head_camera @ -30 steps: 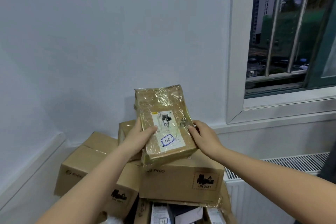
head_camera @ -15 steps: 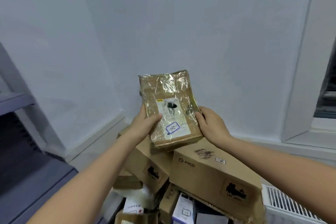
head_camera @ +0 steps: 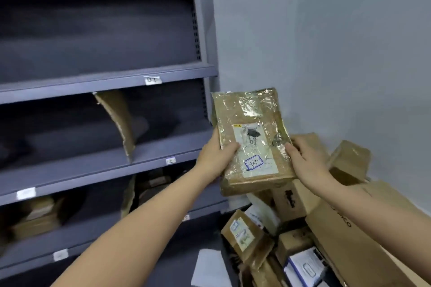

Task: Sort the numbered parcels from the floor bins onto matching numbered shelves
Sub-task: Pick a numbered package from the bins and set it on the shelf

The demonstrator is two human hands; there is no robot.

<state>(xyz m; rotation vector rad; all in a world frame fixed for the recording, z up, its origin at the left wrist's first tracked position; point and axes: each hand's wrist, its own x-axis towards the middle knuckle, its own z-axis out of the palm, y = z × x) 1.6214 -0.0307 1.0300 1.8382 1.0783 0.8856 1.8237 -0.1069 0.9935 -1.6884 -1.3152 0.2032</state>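
Note:
A flat brown parcel (head_camera: 251, 133) wrapped in shiny clear tape is held up in front of me, its white label showing a handwritten 15 in a blue outline. My left hand (head_camera: 215, 158) grips its left edge with the thumb on the front face. Gripping the lower right edge is my right hand (head_camera: 305, 162). The parcel hangs just right of the grey metal shelf unit (head_camera: 105, 81), whose shelf fronts carry small white number tags (head_camera: 152, 80). Several more parcels (head_camera: 245, 235) lie piled in the floor bin below.
Torn cardboard dividers (head_camera: 119, 121) split the shelf bays. Brown parcels (head_camera: 35, 216) lie on the lower left shelf and another (head_camera: 154, 182) sits behind my left forearm. Large cardboard boxes (head_camera: 338, 228) are stacked at the right against the pale wall.
My view has swung left from the window and wall to the shelf unit. Both hands kept hold of the parcel and carried it along toward the shelves.

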